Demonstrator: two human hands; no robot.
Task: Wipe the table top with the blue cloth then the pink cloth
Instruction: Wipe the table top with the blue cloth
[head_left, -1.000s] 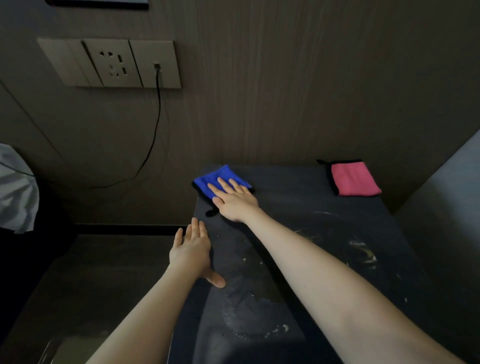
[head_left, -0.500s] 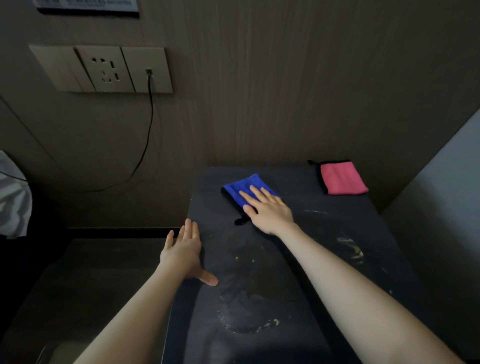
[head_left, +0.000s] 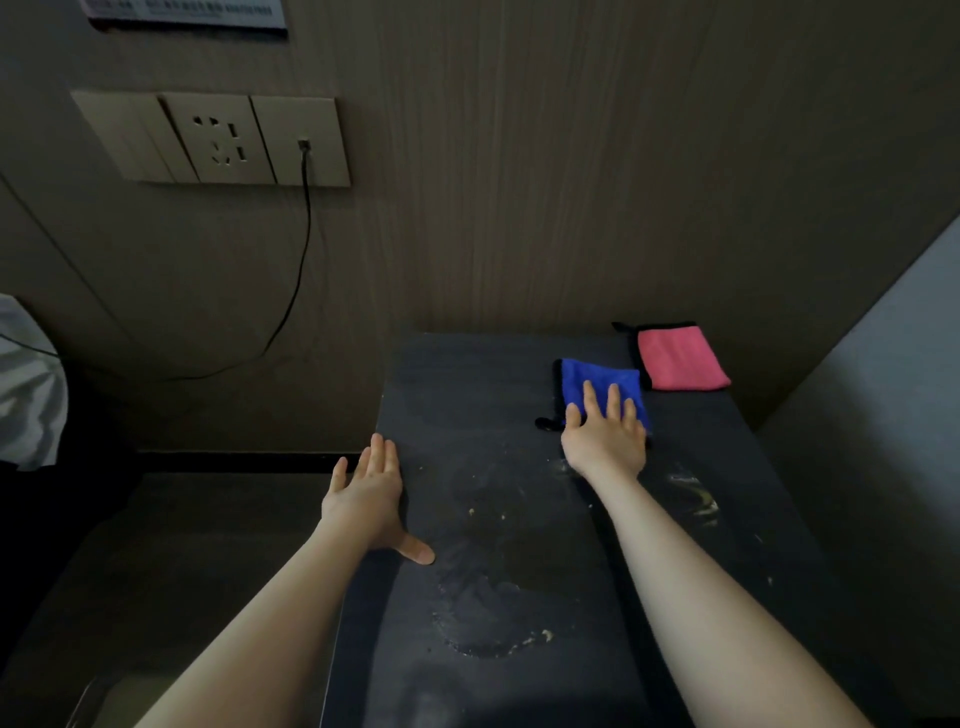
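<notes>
Blue cloth (head_left: 597, 382): flat under right hand (head_left: 605, 441), grip spread.
Left hand (head_left: 366, 501): spread, bracing surface (head_left: 467, 384) edge.
Tip: press evenly across crumbs (head_left: 485, 512).

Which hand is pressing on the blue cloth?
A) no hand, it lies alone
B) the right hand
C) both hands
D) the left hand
B: the right hand lies flat on the blue cloth, while the left hand rests at the table top's left edge, away from it.
</notes>
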